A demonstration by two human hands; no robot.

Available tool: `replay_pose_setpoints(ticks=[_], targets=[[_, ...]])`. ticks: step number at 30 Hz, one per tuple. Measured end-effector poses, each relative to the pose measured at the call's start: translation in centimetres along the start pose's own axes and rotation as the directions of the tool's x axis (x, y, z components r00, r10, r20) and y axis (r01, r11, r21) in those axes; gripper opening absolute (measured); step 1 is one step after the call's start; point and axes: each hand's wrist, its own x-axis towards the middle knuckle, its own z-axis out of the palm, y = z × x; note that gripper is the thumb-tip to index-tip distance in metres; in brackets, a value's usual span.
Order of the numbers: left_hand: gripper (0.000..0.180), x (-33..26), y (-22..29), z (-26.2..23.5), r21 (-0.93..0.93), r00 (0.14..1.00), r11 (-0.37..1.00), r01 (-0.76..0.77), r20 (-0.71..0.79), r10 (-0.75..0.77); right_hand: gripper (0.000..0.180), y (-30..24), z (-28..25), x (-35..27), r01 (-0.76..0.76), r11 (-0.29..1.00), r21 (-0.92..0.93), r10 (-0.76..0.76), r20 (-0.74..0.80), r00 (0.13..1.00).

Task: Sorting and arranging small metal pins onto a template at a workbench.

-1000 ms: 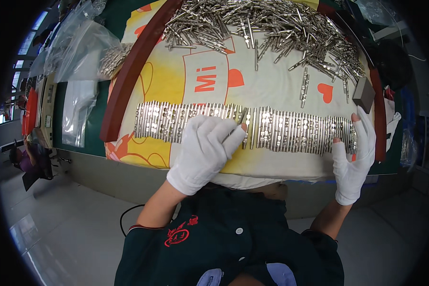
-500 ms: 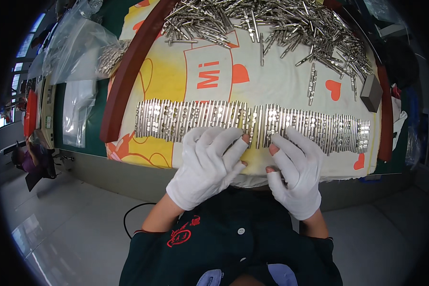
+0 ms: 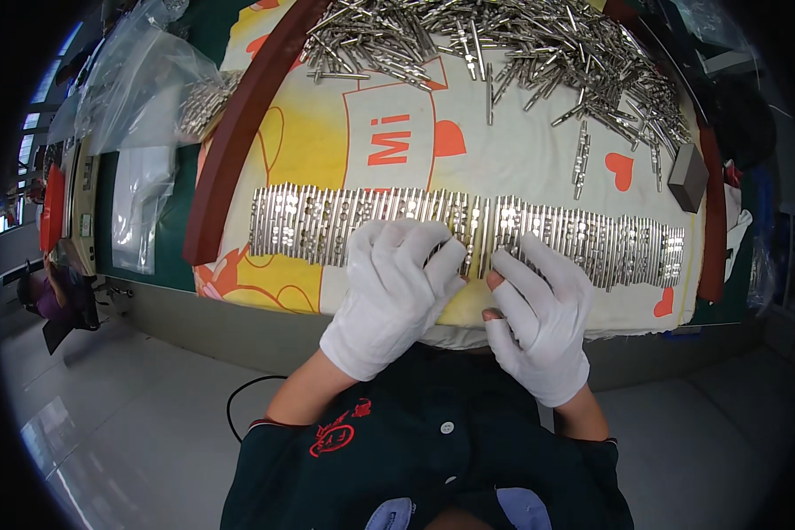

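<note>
A long row of thin, shiny metal pins (image 3: 362, 205) with stepped, ringed shafts lies side by side on a printed cloth. My left hand (image 3: 393, 287), in a white glove with bare fingertips, is curled over the near side of the row at mid-length. Its thumb and forefinger come close together at the pins' near ends; whatever lies between them is hidden. To its right, my right hand (image 3: 543, 322), gloved likewise, rests its bent fingers against the near edge of the row. Its thumb stands apart from the forefinger, with nothing visible between them. A narrow gap splits the row between both hands.
A tangled heap of similar pins (image 3: 565, 53) covers the far side of the cloth (image 3: 521, 159). Dark red wooden bars (image 3: 238, 141) border the cloth left and right. A grey block (image 3: 687, 177) sits by the right bar. Clear plastic bags (image 3: 155, 97) lie at the left.
My left hand has moved slightly right and away from me, its fingers curling more over the row. My right hand has drawn slightly left and toward me.
</note>
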Motion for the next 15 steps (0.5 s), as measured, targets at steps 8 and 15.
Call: replay_pose_setpoints(ticks=[8, 15], targets=[[0.047, -1.2, -1.0, -0.3, -0.056, 0.998, 0.998, 0.021, -0.062, -0.025, 0.049, 0.1, -0.2, 0.0, -0.040, 0.995, -0.093, 0.045, 0.055, 0.997], [0.043, -1.7, -1.6, 0.0, -0.146, 0.995, 0.989, 0.033, -0.088, -0.046, 0.053, -0.2, 0.2, 0.4, -0.039, 0.998, -0.046, 0.046, 0.166, 0.985]])
